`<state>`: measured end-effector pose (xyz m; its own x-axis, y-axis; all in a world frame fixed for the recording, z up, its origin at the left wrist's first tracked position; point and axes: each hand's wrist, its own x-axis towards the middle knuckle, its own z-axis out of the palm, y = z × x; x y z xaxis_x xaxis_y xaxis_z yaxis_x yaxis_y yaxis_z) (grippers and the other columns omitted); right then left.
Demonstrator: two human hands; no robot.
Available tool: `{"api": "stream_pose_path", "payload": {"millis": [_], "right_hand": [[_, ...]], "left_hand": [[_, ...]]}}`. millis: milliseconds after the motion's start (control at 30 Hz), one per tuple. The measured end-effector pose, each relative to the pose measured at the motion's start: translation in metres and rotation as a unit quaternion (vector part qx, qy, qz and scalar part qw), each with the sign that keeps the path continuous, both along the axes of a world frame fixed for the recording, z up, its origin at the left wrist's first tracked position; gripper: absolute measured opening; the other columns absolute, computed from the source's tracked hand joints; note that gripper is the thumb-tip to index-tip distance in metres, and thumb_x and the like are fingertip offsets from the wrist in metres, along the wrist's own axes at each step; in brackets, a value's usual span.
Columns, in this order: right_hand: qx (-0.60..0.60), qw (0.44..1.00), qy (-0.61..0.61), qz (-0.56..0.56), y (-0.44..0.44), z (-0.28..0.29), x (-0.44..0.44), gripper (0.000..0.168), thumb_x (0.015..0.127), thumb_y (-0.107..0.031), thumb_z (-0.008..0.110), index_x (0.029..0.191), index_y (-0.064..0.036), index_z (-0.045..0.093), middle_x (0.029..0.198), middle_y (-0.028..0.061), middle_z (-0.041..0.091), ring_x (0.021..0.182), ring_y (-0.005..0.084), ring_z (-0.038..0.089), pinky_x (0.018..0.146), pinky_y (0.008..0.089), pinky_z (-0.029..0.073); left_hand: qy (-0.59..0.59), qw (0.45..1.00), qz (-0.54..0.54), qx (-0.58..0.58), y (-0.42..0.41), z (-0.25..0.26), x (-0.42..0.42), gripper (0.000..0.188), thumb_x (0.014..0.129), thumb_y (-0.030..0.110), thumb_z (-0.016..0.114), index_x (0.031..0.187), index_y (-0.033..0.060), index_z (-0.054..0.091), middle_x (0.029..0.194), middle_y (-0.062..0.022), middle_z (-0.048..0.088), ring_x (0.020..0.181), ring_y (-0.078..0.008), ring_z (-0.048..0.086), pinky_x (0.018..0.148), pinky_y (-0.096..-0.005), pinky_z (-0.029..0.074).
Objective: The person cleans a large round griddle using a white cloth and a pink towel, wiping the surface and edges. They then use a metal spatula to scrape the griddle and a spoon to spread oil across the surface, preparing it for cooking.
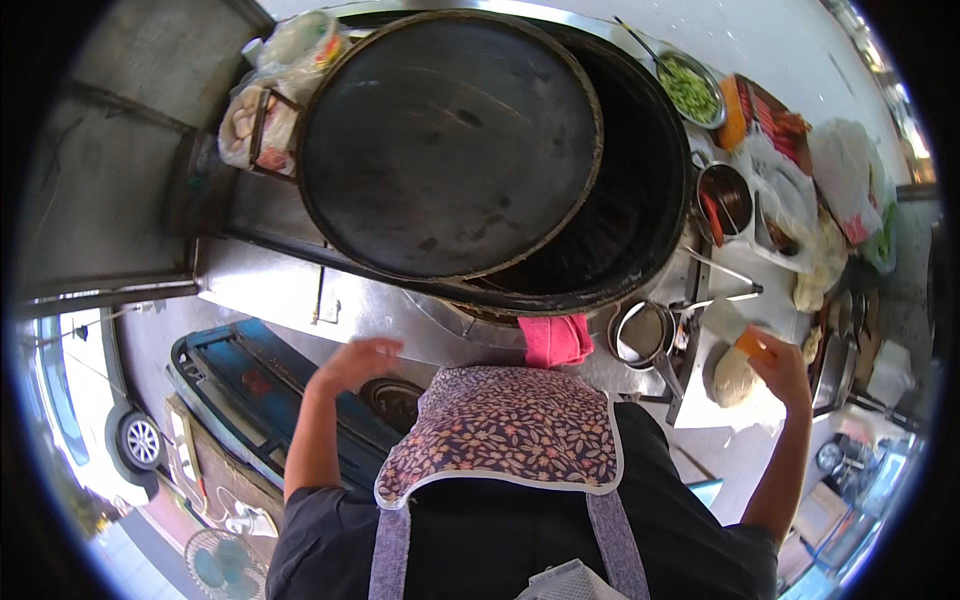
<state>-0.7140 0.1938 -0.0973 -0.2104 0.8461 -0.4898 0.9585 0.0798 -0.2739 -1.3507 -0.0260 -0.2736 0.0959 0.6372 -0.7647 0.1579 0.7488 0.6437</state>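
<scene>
My right hand (784, 367) grips the orange handle of a scraper (750, 343), whose pale, wide blade points up and to the left. Right below the scraper lies a lump of dough (731, 377) on a white floured board (694, 401); whether the two touch, I cannot tell. My left hand (364, 361) hangs at the left over a blue vehicle-like body, with nothing in it and its fingers partly extended. Ahead of me a large round black griddle plate (450, 142) rests askew over a wider black pan (637, 187).
A pink cloth (556, 341) hangs at the stove's front edge. To its right stand a small saucepan (641, 334), a pot of dark sauce (725, 199) and a bowl of chopped greens (688, 88). Eggs (244, 120) sit in a bag at the left.
</scene>
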Motion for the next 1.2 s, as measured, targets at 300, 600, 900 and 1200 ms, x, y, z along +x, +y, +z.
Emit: {"api": "stream_pose_path", "payload": {"millis": [300, 600, 900, 1200], "right_hand": [[0.021, 0.952, 0.289, -0.097, 0.13, -0.033, -0.157, 0.06, 0.085, -0.001, 0.059, 0.142, -0.014, 0.044, 0.084, 0.0003, 0.057, 0.055, 0.0042, 0.043, 0.048, 0.0203, 0.037], [0.072, 0.968, 0.229, -0.079, 0.254, -0.074, -0.247, 0.045, 0.082, -0.017, 0.061, 0.125, -0.005, 0.059, 0.081, 0.0115, 0.068, 0.054, 0.0169, 0.064, 0.062, 0.0289, 0.052], [0.042, 0.998, 0.054, -0.015, 0.333, -0.075, -0.325, 0.027, 0.081, -0.021, 0.053, 0.097, -0.007, 0.069, 0.07, 0.0077, 0.07, 0.067, 0.0212, 0.069, 0.071, 0.0339, 0.053], [-0.049, 0.996, -0.062, 0.047, 0.381, -0.079, -0.437, 0.028, 0.09, -0.022, 0.049, 0.095, -0.001, 0.067, 0.076, 0.0087, 0.067, 0.059, 0.0173, 0.061, 0.064, 0.0326, 0.051]], "left_hand": [[0.77, 0.412, 0.064, 0.482, 0.241, 0.087, -0.105, 0.041, 0.092, 0.027, 0.06, 0.129, 0.0103, 0.05, 0.101, -0.0131, 0.064, 0.089, -0.0343, 0.063, 0.075, -0.0453, 0.051], [0.77, 0.599, 0.037, 0.22, 0.265, 0.043, -0.187, 0.029, 0.096, 0.037, 0.05, 0.111, 0.0124, 0.047, 0.096, -0.0181, 0.067, 0.084, -0.0404, 0.065, 0.067, -0.0527, 0.05], [0.778, 0.594, 0.027, 0.203, 0.289, 0.038, -0.242, 0.028, 0.099, 0.035, 0.043, 0.12, 0.0167, 0.047, 0.107, -0.014, 0.065, 0.09, -0.0386, 0.064, 0.071, -0.0513, 0.05], [0.782, 0.593, 0.033, 0.189, 0.285, 0.046, -0.239, 0.032, 0.098, 0.032, 0.046, 0.125, 0.0166, 0.046, 0.113, -0.014, 0.063, 0.095, -0.0385, 0.062, 0.073, -0.0509, 0.05]]}}
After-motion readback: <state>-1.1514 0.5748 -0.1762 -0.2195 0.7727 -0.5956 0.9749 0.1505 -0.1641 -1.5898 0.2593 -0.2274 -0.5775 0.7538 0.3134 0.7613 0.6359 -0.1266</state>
